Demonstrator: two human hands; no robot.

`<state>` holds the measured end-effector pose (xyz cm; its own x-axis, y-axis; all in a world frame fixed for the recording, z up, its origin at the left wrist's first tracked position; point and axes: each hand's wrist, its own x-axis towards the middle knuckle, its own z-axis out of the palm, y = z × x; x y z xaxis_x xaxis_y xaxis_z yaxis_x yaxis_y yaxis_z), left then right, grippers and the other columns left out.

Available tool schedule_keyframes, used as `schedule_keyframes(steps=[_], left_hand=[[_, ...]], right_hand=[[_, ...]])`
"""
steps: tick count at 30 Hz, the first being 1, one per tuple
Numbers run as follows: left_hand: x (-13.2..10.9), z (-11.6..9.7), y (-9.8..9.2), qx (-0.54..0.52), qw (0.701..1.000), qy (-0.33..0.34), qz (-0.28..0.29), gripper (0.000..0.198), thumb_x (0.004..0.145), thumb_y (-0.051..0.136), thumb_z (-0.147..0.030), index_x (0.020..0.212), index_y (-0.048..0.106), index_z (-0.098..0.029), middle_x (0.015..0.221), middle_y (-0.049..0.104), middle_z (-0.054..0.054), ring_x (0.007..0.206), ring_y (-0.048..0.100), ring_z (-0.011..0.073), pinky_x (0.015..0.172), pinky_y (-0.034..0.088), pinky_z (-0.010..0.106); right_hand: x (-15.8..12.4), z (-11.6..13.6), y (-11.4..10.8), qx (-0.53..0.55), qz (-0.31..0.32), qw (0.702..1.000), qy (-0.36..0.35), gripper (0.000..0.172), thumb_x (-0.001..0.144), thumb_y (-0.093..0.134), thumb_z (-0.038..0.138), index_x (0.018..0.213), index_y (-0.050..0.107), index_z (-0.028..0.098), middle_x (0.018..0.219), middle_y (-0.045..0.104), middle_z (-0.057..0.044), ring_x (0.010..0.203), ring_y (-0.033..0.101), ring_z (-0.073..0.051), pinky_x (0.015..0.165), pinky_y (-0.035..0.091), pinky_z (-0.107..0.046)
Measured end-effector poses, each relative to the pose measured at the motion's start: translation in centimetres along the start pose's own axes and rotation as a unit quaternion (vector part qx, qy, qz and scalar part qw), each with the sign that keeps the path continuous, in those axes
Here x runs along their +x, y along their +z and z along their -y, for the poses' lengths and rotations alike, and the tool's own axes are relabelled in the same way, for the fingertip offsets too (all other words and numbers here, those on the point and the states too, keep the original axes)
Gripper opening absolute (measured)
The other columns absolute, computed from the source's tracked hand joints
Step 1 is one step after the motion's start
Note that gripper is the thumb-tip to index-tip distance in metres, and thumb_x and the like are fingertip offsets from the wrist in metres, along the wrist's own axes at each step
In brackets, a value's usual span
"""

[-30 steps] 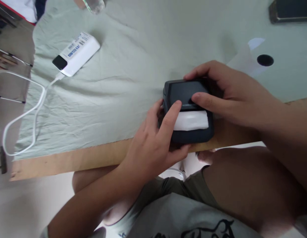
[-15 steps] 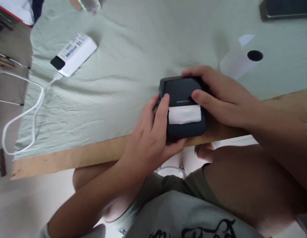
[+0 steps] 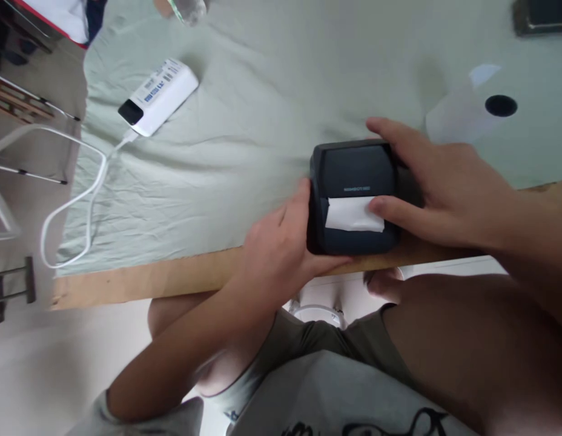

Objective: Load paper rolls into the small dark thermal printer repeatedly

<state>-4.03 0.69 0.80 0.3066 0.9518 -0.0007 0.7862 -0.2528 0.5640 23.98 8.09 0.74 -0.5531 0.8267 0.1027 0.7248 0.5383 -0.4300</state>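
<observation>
A dark portable label printer (image 3: 358, 166) sits at the table's front edge, a short white paper strip (image 3: 349, 215) sticking out of its top slot. My left hand (image 3: 281, 245) wraps round the printer's left side, its thumb along the front. On the other side, my right hand (image 3: 449, 184) holds the printer's right side. Its thumb lies on the right end of the strip, and its index finger stretches past the back right corner. The right hand's other fingers are mostly hidden.
Behind my right hand lies a white paper roll (image 3: 458, 118) with a dark core. A white power bank (image 3: 169, 100) with a white cable (image 3: 97, 181) is at left. A dark case-like object (image 3: 544, 17) and a clear bottle-like item (image 3: 190, 9) stand at the back.
My right thumb has moved from the printer's lid down onto the paper strip. My left fingers have slid off the top to its side. The view has shifted slightly.
</observation>
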Motion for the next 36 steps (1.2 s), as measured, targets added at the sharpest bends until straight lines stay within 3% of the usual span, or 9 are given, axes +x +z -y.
schedule_keyframes(steps=[5, 10, 12, 15, 19, 23, 30, 33, 36], left_hand=[[-0.1, -0.6, 0.3, -0.006, 1.0, -0.022, 0.005, 0.116, 0.091, 0.097, -0.072, 0.179, 0.043, -0.019, 0.143, 0.085, 0.016, 0.128, 0.086, 0.0433, 0.103, 0.073, 0.052], [-0.8, 0.4, 1.5, 0.0, 0.997, 0.056, -0.05, 0.118, 0.096, 0.091, -0.075, 0.18, 0.036, -0.014, 0.177, 0.061, 0.025, 0.162, 0.065, 0.0423, 0.128, 0.063, 0.051], [-1.0, 0.8, 1.9, 0.012, 0.995, 0.086, -0.058, 0.12, 0.098, 0.084, -0.083, 0.181, 0.033, -0.013, 0.182, 0.054, 0.027, 0.17, 0.056, 0.0435, 0.133, 0.058, 0.054], [-1.2, 1.2, 2.5, 0.04, 0.991, 0.107, -0.067, 0.119, 0.103, 0.076, -0.085, 0.181, 0.028, -0.01, 0.179, 0.053, 0.031, 0.169, 0.057, 0.0448, 0.133, 0.058, 0.056], [-1.2, 1.3, 2.9, 0.056, 0.986, 0.135, -0.086, 0.114, 0.109, 0.066, -0.086, 0.179, 0.027, -0.006, 0.175, 0.055, 0.035, 0.166, 0.06, 0.0452, 0.131, 0.059, 0.056], [-1.1, 1.3, 3.0, 0.064, 0.981, 0.155, -0.1, 0.114, 0.108, 0.069, -0.084, 0.178, 0.03, -0.004, 0.17, 0.059, 0.036, 0.16, 0.065, 0.0461, 0.129, 0.06, 0.054], [-1.2, 1.3, 3.1, 0.077, 0.979, 0.157, -0.104, 0.12, 0.102, 0.082, -0.077, 0.178, 0.027, -0.002, 0.17, 0.058, 0.038, 0.16, 0.064, 0.0482, 0.126, 0.062, 0.055], [-1.2, 1.4, 3.1, 0.069, 0.98, 0.154, -0.103, 0.12, 0.105, 0.078, -0.08, 0.18, 0.024, -0.003, 0.169, 0.058, 0.039, 0.159, 0.066, 0.0485, 0.124, 0.064, 0.057], [-1.2, 1.4, 3.1, 0.058, 0.982, 0.151, -0.102, 0.12, 0.106, 0.071, -0.084, 0.181, 0.021, -0.005, 0.168, 0.059, 0.038, 0.158, 0.067, 0.0476, 0.123, 0.065, 0.059]], right_hand=[[0.0, -0.6, -0.8, 0.024, 0.018, 0.999, 0.014, 0.099, 0.104, 0.049, 0.09, 0.185, 0.04, 0.034, 0.139, 0.08, -0.011, 0.108, 0.082, -0.038, 0.085, 0.069, -0.054], [0.4, 0.1, -2.8, -0.011, -0.005, 1.0, 0.02, 0.097, 0.095, 0.058, 0.1, 0.168, 0.063, 0.036, 0.149, 0.074, -0.012, 0.124, 0.078, -0.039, 0.103, 0.067, -0.061], [0.6, 1.2, -3.4, -0.024, -0.068, 0.997, 0.033, 0.086, 0.096, 0.059, 0.098, 0.152, 0.073, 0.034, 0.126, 0.077, -0.01, 0.104, 0.077, -0.032, 0.098, 0.066, -0.058], [1.1, 3.3, -3.3, 0.033, -0.162, 0.982, 0.091, 0.045, 0.108, 0.063, 0.068, 0.135, 0.076, 0.033, 0.078, 0.065, 0.0, 0.067, 0.065, -0.02, 0.078, 0.06, -0.045], [2.0, 5.3, -2.4, 0.09, -0.223, 0.965, 0.103, 0.02, 0.097, 0.075, 0.043, 0.108, 0.071, 0.026, 0.081, 0.075, 0.0, 0.068, 0.071, -0.019, 0.07, 0.057, -0.038], [3.1, 4.5, -2.0, -0.022, -0.119, 0.991, 0.054, 0.012, 0.093, 0.076, 0.039, 0.093, 0.073, 0.028, 0.065, 0.061, 0.003, 0.06, 0.058, -0.018, 0.083, 0.059, -0.045], [5.7, 2.2, -2.8, -0.138, 0.091, 0.986, 0.024, 0.034, 0.094, 0.08, 0.06, 0.118, 0.083, 0.036, 0.069, 0.066, -0.003, 0.066, 0.057, -0.024, 0.062, 0.041, -0.038], [5.6, 3.2, -3.4, -0.125, 0.108, 0.985, 0.051, 0.031, 0.091, 0.08, 0.052, 0.119, 0.083, 0.037, 0.081, 0.075, -0.002, 0.069, 0.06, -0.024, 0.066, 0.046, -0.04], [4.6, 4.4, -4.1, -0.019, 0.042, 0.997, 0.059, 0.037, 0.082, 0.083, 0.044, 0.118, 0.082, 0.035, 0.095, 0.081, 0.0, 0.07, 0.061, -0.02, 0.073, 0.052, -0.041]])
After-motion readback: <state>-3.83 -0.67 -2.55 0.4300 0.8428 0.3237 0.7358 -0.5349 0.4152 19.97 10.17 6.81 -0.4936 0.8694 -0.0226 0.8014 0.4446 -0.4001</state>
